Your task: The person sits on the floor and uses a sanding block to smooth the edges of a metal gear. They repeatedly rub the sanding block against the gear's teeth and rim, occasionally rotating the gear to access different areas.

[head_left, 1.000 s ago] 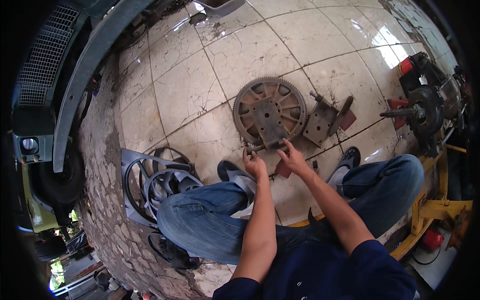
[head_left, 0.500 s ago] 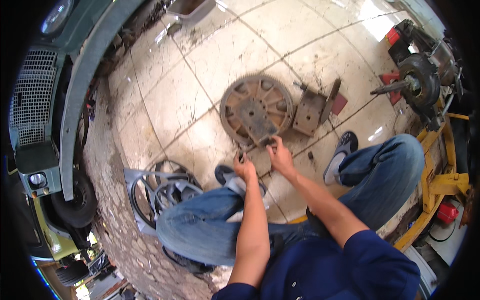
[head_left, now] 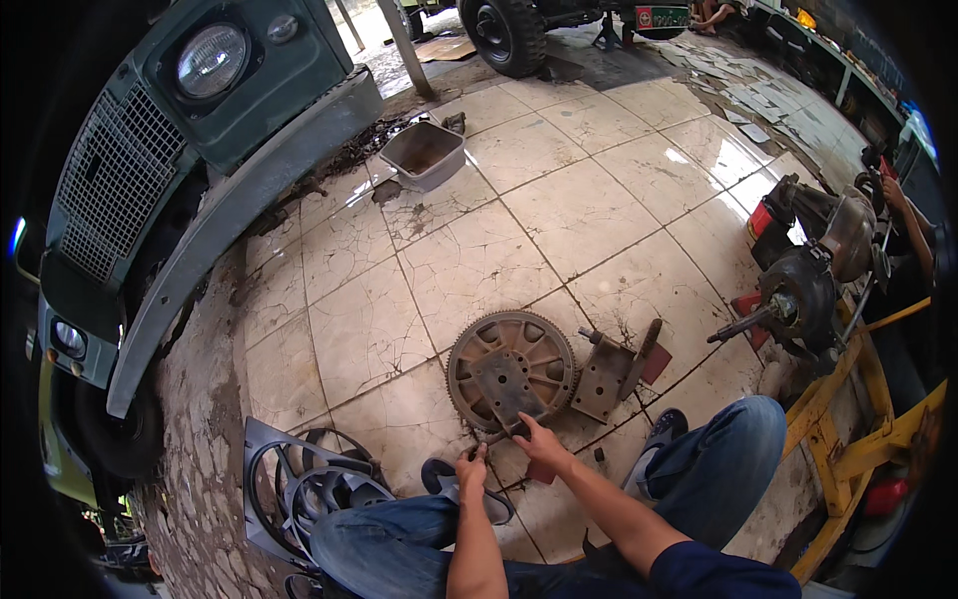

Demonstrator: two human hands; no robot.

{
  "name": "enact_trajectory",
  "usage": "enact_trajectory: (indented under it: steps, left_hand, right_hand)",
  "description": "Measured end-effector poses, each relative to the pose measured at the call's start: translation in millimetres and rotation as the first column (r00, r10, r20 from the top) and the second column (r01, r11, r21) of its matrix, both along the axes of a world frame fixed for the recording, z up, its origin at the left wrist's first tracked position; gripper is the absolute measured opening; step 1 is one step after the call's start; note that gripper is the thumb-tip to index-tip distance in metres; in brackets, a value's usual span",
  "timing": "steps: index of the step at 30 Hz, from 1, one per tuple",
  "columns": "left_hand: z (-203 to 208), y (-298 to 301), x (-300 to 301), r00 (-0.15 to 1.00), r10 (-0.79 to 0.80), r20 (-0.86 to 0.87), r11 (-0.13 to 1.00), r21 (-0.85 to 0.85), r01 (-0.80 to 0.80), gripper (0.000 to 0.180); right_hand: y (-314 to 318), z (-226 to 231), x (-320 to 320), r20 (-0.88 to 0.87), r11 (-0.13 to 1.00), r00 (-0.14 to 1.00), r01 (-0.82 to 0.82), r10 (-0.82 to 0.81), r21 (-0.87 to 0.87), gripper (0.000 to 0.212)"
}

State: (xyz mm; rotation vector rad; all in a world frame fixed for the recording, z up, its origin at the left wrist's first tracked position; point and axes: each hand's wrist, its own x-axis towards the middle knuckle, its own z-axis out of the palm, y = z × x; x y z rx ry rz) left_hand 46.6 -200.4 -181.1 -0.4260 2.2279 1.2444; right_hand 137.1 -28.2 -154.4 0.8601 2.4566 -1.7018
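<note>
Much open tile [head_left: 464,255] beyond gear [head_left: 546,367], left hand [head_left: 472,476], right hand [head_left: 547,451] near edge of plate [head_left: 506,384], fingers' [head_left: 526,420] hold unclear

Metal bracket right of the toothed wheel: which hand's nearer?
Right. The right hand is below and left of the bracket; the left hand is farther left and lower.

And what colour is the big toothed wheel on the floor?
The toothed wheel is rusty brown, best seen in the head view.

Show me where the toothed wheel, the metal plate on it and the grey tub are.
Toothed wheel [head_left: 515,332]: head view, on its bare face beyond the plate.
Metal plate [head_left: 512,390]: head view, on its flat top, near the middle.
Grey tub [head_left: 442,174]: head view, on its outer side wall.
</note>
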Motion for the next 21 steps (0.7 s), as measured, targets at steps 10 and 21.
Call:
enact_trajectory:
  steps: [10,21]
  left_hand:
    - [19,1,4,0.998,-0.032,-0.046,0.998,0.048,0.034,0.048]
    - [44,16,27,0.989,0.149,0.014,0.984,0.098,-0.15,0.04]
  right_hand:
    - [12,13,0,0.099,0.945,0.987,-0.149,0.125,0.29,0.048]
    - [16,9,8,0.122,0.852,0.979,-0.202,0.163,0.483,0.042]
